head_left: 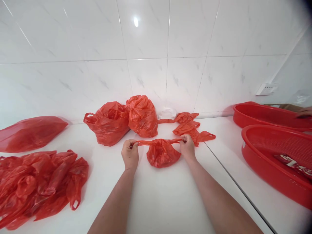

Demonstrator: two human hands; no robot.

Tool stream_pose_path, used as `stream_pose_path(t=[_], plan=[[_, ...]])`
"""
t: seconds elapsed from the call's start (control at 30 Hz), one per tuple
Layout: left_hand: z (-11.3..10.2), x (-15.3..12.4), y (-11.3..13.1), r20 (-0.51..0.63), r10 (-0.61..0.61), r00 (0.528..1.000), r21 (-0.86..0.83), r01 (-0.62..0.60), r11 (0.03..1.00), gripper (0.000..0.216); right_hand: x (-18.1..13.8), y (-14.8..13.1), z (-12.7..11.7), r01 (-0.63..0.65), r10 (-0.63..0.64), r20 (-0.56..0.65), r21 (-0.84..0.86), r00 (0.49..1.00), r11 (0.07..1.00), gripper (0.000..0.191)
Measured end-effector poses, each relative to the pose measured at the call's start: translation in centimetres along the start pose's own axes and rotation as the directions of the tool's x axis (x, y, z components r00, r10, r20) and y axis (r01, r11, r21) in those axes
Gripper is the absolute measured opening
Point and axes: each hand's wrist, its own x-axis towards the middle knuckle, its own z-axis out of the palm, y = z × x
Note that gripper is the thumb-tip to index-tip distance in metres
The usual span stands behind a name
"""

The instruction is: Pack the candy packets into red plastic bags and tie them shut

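Observation:
A small red plastic bag (161,153) lies on the white counter (151,198) between my hands, its two handles pulled out sideways into a taut band. My left hand (130,154) pinches the left handle end with closed fingers. My right hand (187,147) pinches the right handle end the same way. Just behind the right hand lie two knotted small red bags (188,125).
Two filled red bags (109,122) (142,114) stand against the tiled wall. A heap of loose red bags (36,185) and one flat bag (30,132) lie at the left. Two red plastic baskets (265,115) (275,159) sit at the right; another person's fingers (304,112) touch the far one.

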Motion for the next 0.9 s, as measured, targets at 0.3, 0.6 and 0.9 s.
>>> stream_pose_path(t=[0.3, 0.6, 0.9], plan=[[0.2, 0.1, -0.8, -0.058, 0.146, 0.988, 0.136, -0.137, 0.981, 0.018, -0.2, 0.6, -0.1, -0.01, 0.025, 0.097, -0.147, 0.995, 0.989, 0.022], [2.1, -3.4, 2.1, 0.552, 0.249, 0.795, 0.238, -0.437, 0.867, 0.068, -1.4, 0.2, 1.3, 0.286, -0.167, 0.498, -0.173, 0.851, 0.942, 0.037], [-0.4, -2.7, 1.6, 0.521, 0.126, 0.844, 0.272, -0.304, 0.913, 0.018, -0.6, 0.3, 0.3, 0.1, 0.023, 0.442, -0.255, 0.897, 0.962, 0.039]])
